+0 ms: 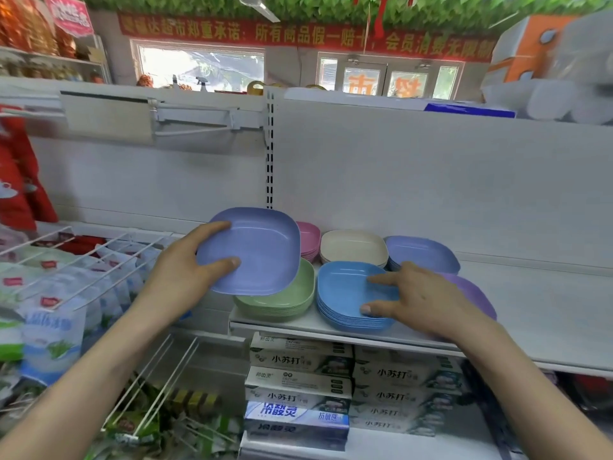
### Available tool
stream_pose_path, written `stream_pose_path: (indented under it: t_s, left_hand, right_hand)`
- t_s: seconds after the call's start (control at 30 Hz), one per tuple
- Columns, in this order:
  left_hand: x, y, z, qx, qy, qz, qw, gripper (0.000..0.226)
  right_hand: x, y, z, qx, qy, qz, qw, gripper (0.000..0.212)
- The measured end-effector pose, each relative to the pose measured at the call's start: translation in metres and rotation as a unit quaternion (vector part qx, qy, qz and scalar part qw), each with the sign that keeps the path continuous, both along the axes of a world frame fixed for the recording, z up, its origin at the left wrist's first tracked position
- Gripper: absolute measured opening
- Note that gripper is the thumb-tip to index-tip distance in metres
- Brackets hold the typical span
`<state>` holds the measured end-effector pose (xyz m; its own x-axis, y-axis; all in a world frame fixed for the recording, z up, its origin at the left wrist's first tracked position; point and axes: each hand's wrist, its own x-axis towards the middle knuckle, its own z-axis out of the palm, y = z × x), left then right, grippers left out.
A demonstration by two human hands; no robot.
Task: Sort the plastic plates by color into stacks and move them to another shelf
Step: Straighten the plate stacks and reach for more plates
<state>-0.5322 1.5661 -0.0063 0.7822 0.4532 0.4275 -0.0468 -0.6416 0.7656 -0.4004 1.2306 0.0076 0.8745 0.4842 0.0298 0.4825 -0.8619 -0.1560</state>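
My left hand (185, 263) grips a lavender plate (262, 250) by its left rim and holds it tilted above the green stack (292, 300). My right hand (418, 300) lies over the right side of the blue stack (345, 293), index finger stretched across the top plate and thumb at the stack's front edge. Behind stand a pink stack (308, 239), a cream stack (353, 247) and a lavender stack (424, 254). A purple plate (474, 290) shows partly behind my right hand. All stacks rest on the white shelf (547, 313).
The shelf runs bare to the right of the plates. Boxed toothpaste (298, 386) fills the shelf below. On the left, white wire dividers (99, 254) hold bagged goods. A slotted upright (270, 154) splits the white back panel.
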Motion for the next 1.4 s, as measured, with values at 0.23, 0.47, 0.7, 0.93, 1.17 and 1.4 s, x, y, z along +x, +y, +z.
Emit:
stream_pose_path:
  t_s: [0.23, 0.47, 0.7, 0.93, 1.17, 1.4]
  left_hand:
    - [0.034, -0.028, 0.005, -0.014, -0.002, -0.054, 0.998, 0.055]
    - [0.094, -0.090, 0.020, 0.054, 0.001, -0.078, 0.995, 0.059]
    - [0.154, -0.154, 0.027, 0.048, 0.030, -0.066, 0.996, 0.060]
    - [0.212, -0.197, 0.030, 0.049, 0.087, -0.039, 0.994, 0.062]
    - [0.250, -0.230, 0.023, 0.195, 0.192, -0.070, 0.959, 0.069]
    - [0.253, -0.243, 0.022, 0.352, 0.283, -0.057, 0.890, 0.046]
  right_hand:
    - [0.002, -0.021, -0.013, 0.199, -0.068, -0.061, 0.976, 0.056]
    - [-0.004, -0.073, -0.014, 0.322, -0.130, -0.090, 0.934, 0.046]
    - [0.015, -0.144, -0.018, 0.338, -0.112, -0.100, 0.929, 0.040]
    - [0.042, -0.195, -0.029, 0.360, -0.096, -0.121, 0.920, 0.034]
    - [0.061, -0.211, -0.030, 0.394, -0.106, -0.147, 0.901, 0.031]
    - [0.074, -0.204, -0.019, 0.405, -0.119, -0.143, 0.895, 0.027]
